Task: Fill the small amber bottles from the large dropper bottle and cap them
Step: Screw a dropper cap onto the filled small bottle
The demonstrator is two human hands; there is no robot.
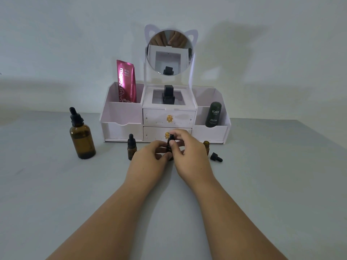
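Note:
The large amber dropper bottle (82,136) stands capped at the left of the table. A small amber bottle (131,148) with its black dropper cap on stands left of my hands. Between my hands is another small amber bottle (169,149), mostly hidden; my left hand (150,160) grips its body and my right hand (187,151) pinches its black dropper cap (171,138) on top. A third small amber bottle (206,146) stands uncapped behind my right hand, and a loose black dropper cap (216,157) lies on the table to its right.
A white vanity organizer (122,126) with drawers and a round cat-ear mirror (169,52) stands right behind the bottles. It holds a pink tube (126,82), a black square bottle (168,95) and a dark green Kahf bottle (214,115). The grey table (169,212) stretches toward me.

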